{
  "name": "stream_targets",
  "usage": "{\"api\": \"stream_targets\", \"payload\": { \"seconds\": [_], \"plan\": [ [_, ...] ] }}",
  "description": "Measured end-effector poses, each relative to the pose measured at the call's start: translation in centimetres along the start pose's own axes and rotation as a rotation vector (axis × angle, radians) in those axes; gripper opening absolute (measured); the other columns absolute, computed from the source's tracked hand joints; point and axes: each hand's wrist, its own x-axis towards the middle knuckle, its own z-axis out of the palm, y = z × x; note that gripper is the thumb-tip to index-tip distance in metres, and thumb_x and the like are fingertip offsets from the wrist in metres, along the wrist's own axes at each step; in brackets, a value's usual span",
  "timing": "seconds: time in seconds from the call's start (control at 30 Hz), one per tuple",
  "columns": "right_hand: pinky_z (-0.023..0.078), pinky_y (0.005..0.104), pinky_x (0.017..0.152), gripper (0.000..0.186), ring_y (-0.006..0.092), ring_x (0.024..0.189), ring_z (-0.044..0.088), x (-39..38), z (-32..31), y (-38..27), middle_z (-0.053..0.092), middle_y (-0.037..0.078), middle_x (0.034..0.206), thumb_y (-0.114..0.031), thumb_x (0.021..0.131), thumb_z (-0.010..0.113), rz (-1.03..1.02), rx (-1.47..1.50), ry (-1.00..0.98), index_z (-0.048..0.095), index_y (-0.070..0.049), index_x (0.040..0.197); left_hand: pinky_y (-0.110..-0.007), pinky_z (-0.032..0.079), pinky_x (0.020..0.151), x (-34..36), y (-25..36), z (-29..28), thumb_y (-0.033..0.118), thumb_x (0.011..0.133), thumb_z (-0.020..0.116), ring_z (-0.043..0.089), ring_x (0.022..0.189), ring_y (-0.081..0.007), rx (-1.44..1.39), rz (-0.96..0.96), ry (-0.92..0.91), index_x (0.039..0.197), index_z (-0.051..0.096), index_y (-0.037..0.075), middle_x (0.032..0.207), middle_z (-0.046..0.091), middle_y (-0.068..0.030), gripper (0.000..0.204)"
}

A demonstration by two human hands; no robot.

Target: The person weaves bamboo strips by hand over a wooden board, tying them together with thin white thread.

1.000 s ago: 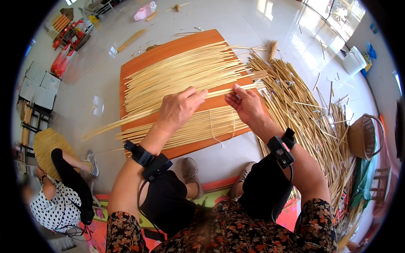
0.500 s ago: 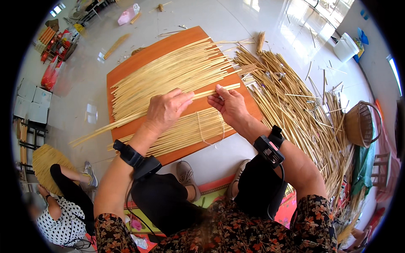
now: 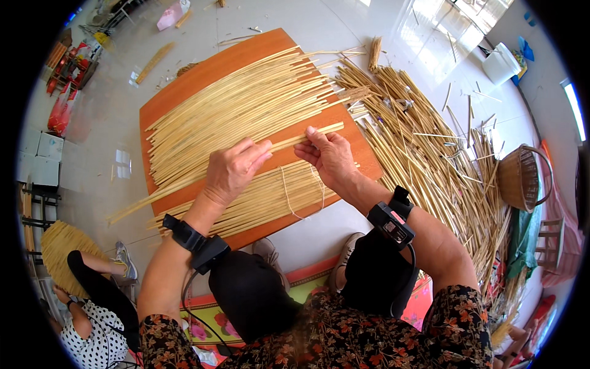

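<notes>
A few straw-coloured stalks point(image 3: 287, 142) lie slantwise over an orange-brown wooden board point(image 3: 267, 42), running between my hands. My left hand point(image 3: 233, 169) is closed round them, and their long ends stick out past the board's left edge. Near their right ends my right hand point(image 3: 329, 157) pinches the same stalks between thumb and fingers. Beyond the hands, a wide layer of loose stalks point(image 3: 221, 111) covers the board. Closer to me rests a second bunch of stalks point(image 3: 255, 197), with a thin pale string point(image 3: 286, 190) looped over it.
A large heap of stalks point(image 3: 424, 147) spreads over the floor at right, beside a wicker basket point(image 3: 519, 178) and a white bucket point(image 3: 501, 64). At lower left, another person in a dotted top point(image 3: 92, 332) sits near a woven straw piece point(image 3: 61, 252). Boxes point(image 3: 46, 150) stand at left.
The view has shifted a little, so the board appears farther left. Both hands have drawn slightly left and nearer to me, keeping hold of the stalks.
</notes>
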Motion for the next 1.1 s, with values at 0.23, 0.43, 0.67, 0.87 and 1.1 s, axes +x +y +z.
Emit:
{"api": "stream_targets", "payload": {
  "seconds": [0.23,0.43,0.67,0.87,1.1],
  "plan": [
    [0.059,0.0338,0.079,0.026,0.0218,0.081,0.066,0.8,0.1,0.4,0.064,0.012,0.087,-0.022,0.094,0.064,0.044,-0.042,-0.003,0.059,0.003,0.092,-0.032,0.046,0.049,-0.3,-1.0,0.9,0.012,0.079,0.074,0.058,0.055,-0.0217,-0.032,0.012,0.050,0.099,0.071,0.009,0.071,0.059,-0.0063,0.020],
    [0.058,0.0281,0.068,0.019,0.0179,0.066,0.066,-1.5,0.0,-0.6,0.065,0.009,0.075,-0.016,0.093,0.063,0.179,-0.583,-0.303,0.063,0.002,0.088,-0.031,0.050,0.051,-1.5,-3.4,3.6,0.019,0.082,0.072,0.061,0.058,-0.0218,-0.108,-0.060,-0.004,0.096,0.072,0.011,0.074,0.063,-0.0034,0.016],
    [0.052,0.0415,0.064,0.011,0.0344,0.068,0.065,-7.8,2.5,1.4,0.065,0.018,0.075,-0.010,0.085,0.060,-0.352,-1.312,-1.000,0.062,0.000,0.081,-0.032,0.051,0.053,-3.5,-4.9,9.1,0.025,0.084,0.070,0.062,0.060,-0.0218,-0.169,-0.121,-0.147,0.098,0.073,0.012,0.075,0.064,-0.0038,0.019],
    [0.052,0.0437,0.063,0.006,0.0374,0.072,0.064,-6.4,1.0,0.6,0.062,0.018,0.071,-0.006,0.083,0.059,-0.431,-1.323,-0.816,0.060,-0.001,0.079,-0.033,0.051,0.054,-3.8,-5.5,10.7,0.026,0.084,0.070,0.062,0.060,-0.0229,-0.182,-0.132,-0.175,0.097,0.073,0.013,0.073,0.063,-0.0043,0.019],
    [0.052,0.0432,0.062,0.006,0.0370,0.072,0.065,-6.2,1.9,0.7,0.063,0.017,0.073,-0.004,0.082,0.058,-0.408,-1.376,-0.831,0.058,0.000,0.077,-0.034,0.050,0.053,-3.9,-5.9,11.1,0.026,0.083,0.071,0.062,0.060,-0.0245,-0.208,-0.143,-0.159,0.096,0.073,0.013,0.072,0.061,-0.0040,0.018]
  ]
}}
